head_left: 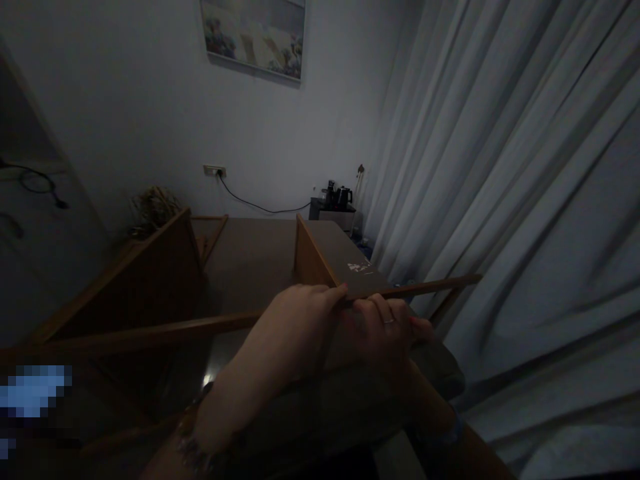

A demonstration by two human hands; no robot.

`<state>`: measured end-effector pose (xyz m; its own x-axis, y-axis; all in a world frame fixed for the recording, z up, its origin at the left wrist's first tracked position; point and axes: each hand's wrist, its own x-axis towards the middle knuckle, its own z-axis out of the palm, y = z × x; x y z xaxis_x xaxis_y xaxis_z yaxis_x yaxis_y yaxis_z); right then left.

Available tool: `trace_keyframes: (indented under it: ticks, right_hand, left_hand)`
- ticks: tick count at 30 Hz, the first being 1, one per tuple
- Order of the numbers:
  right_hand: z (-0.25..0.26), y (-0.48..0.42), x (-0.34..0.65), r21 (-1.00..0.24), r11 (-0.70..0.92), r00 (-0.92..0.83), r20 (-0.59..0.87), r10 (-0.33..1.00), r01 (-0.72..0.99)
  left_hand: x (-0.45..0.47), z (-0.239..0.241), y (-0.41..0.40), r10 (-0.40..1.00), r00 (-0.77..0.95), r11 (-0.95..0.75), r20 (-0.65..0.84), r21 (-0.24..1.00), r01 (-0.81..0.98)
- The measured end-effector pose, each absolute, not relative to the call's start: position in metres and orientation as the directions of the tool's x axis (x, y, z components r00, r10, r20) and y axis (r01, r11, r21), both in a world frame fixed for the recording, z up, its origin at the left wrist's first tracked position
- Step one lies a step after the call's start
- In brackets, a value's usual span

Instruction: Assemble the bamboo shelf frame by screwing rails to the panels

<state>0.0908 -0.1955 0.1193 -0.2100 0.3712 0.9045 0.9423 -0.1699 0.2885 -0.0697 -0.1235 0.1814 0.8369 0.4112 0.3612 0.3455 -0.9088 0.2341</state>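
— Where are the hands?

— Both are at the near edge of the wooden panel (pixel 345 265), close to the middle of the view. The left hand (pixel 300 327) is curled over that edge with its fingertips on top. The right hand (pixel 387 330), wearing a ring, is clenched on the same edge just beside it. The two hands are almost touching.

— And the panel itself?

— It is tilted and runs away from the person towards the curtain (pixel 500 200). A long wooden rail (pixel 150 330) crosses just under the hands. A second wooden frame (pixel 145 280) leans at the left.

— Any containers?

— There is a dark kettle (pixel 344 195) on a small stand (pixel 333 212) by the far wall. It is too dim and too small to show what is in it. At the left, dry stalks (pixel 153 205) stick up behind the frame, but their pot is hidden.

— Anything else?

— A cable (pixel 260 208) runs from a wall socket (pixel 214 171) towards the stand. A picture (pixel 255 37) hangs above, and there is a bracelet (pixel 193 437) on the left wrist.
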Motion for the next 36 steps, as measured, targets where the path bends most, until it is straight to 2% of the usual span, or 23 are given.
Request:
trace_keyframes:
  ticks: [17, 21, 25, 29, 36]
  right_hand:
    - [0.122, -0.190, 0.097, 0.477, -0.159, -0.397, 0.841, 0.367, 0.865]
    - [0.125, -0.194, 0.096, 0.466, -0.150, -0.397, 0.852, 0.340, 0.872]
    - [0.128, -0.203, 0.095, 0.419, -0.173, -0.361, 0.887, 0.287, 0.891]
    - [0.121, -0.213, 0.095, 0.262, -0.136, -0.228, 0.948, 0.224, 0.956]
    - [0.100, -0.230, 0.082, 0.012, -0.067, 0.002, 0.979, 0.206, 0.998]
  left_hand:
    - [-0.070, 0.182, -0.125, 0.408, 0.840, -0.910, 0.358, 0.239, 0.339]
    - [-0.071, 0.182, -0.125, 0.412, 0.838, -0.908, 0.358, 0.241, 0.344]
    - [-0.071, 0.183, -0.125, 0.425, 0.833, -0.901, 0.354, 0.251, 0.353]
    - [-0.071, 0.186, -0.128, 0.454, 0.826, -0.889, 0.335, 0.233, 0.395]
    - [-0.078, 0.188, -0.135, 0.473, 0.786, -0.871, 0.399, 0.075, 0.486]
